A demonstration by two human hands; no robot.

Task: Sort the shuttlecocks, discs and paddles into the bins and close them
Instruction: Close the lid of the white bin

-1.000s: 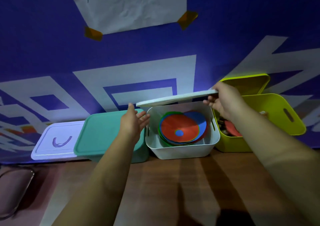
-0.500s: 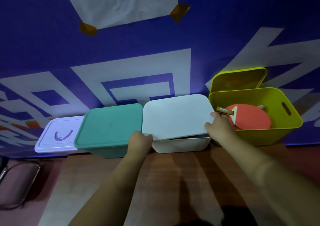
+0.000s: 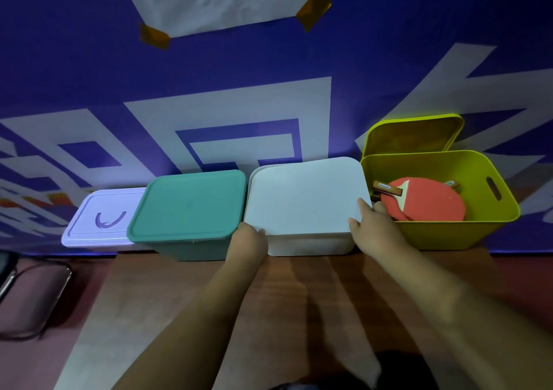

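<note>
Bins stand in a row across the middle of the frame, on a wooden table [image 3: 179, 299]. At far left a lavender bin [image 3: 98, 219] is lidded, then a teal bin [image 3: 188, 207], lidded too. At centre the white lid [image 3: 302, 198] sits slightly askew on the white bin [image 3: 311, 244]. The left hand [image 3: 247, 244] curls its fingers at the lid's front left corner. The right hand [image 3: 371, 228] pinches its right edge, thumb on top. At right the yellow bin [image 3: 449, 231] stands open, holding a red paddle [image 3: 428, 201], with the yellow lid [image 3: 413, 133] leaning behind it.
</note>
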